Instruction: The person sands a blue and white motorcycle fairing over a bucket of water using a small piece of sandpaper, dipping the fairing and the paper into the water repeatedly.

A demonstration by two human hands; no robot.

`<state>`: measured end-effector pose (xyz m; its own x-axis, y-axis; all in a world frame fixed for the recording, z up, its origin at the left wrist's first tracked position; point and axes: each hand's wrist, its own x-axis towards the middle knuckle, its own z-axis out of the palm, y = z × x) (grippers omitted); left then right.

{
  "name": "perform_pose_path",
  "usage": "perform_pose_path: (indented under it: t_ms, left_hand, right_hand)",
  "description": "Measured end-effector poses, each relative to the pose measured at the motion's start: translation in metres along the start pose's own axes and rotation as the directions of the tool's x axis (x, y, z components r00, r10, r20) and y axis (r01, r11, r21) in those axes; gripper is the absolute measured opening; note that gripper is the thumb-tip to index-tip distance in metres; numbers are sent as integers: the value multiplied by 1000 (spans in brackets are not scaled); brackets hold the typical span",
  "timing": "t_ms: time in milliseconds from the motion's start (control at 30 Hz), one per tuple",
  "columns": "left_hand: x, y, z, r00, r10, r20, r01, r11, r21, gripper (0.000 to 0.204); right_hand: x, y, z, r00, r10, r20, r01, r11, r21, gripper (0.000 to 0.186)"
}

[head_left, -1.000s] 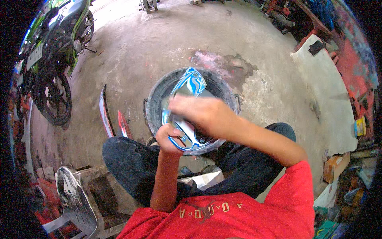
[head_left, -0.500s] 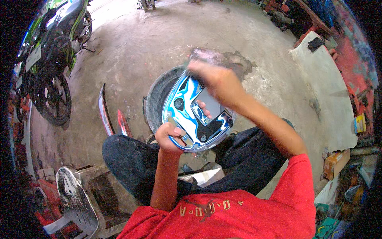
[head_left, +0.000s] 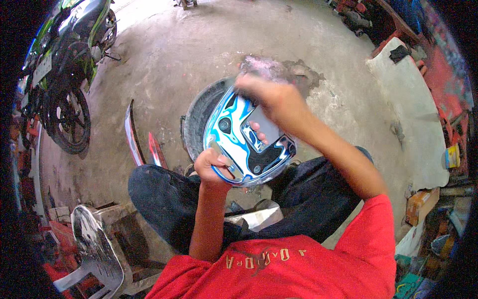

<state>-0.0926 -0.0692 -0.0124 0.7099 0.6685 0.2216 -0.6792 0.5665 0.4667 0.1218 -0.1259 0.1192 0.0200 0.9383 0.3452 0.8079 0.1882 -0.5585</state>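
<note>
A glossy shell-like panel (head_left: 234,134), patterned in blue, white and black, is tilted in front of me over a dark round basin (head_left: 196,112). My left hand (head_left: 211,164) grips its lower left edge, thumb on the front. Several fingertips show through the opening in the panel's middle, beside a flat grey area (head_left: 261,122). Across the panel's upper end lies my right hand (head_left: 266,94), curled and smeared by motion. Its fingertips are blurred against the edge, and whatever they hold cannot be made out.
A motorcycle (head_left: 69,79) stands at the left. Two curved coloured strips (head_left: 132,134) lie left of the basin. Near my left knee is a worn plastic chair (head_left: 99,249). A pale board (head_left: 411,114) and a cardboard box (head_left: 420,205) are at the right. A wet patch (head_left: 298,72) marks the floor.
The panel has shifted slightly in my left hand's grip, its lower end a little higher. My right hand stays at the upper end, still blurred. The rest is nearly unchanged.
</note>
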Motion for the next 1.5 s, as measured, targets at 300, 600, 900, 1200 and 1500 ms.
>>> perform_pose_path:
  t_ms: [300,600,900,1200,1500]
  left_hand:
    - [12,-3,35,995,-84,61,80,994,77,74]
    - [22,-9,34,916,80,394,28,965,-262,74]
    - [17,0,55,978,-84,193,150,921,-359,85]
    - [9,1,45,975,-222,-30,220,974,-54,75]
    - [0,9,-15,983,85,161,-109,982,152,29]
  right_hand:
    - [-3,5,3,999,20,32,-17,994,-106,41]
    - [11,20,0,982,33,-187,-56,991,-119,44]
    - [0,11,4,994,34,-102,-38,999,-38,46]
    - [-11,-10,18,992,-112,-62,109,992,-58,42]
    - [-2,-8,10,998,44,-44,-43,999,17,45]
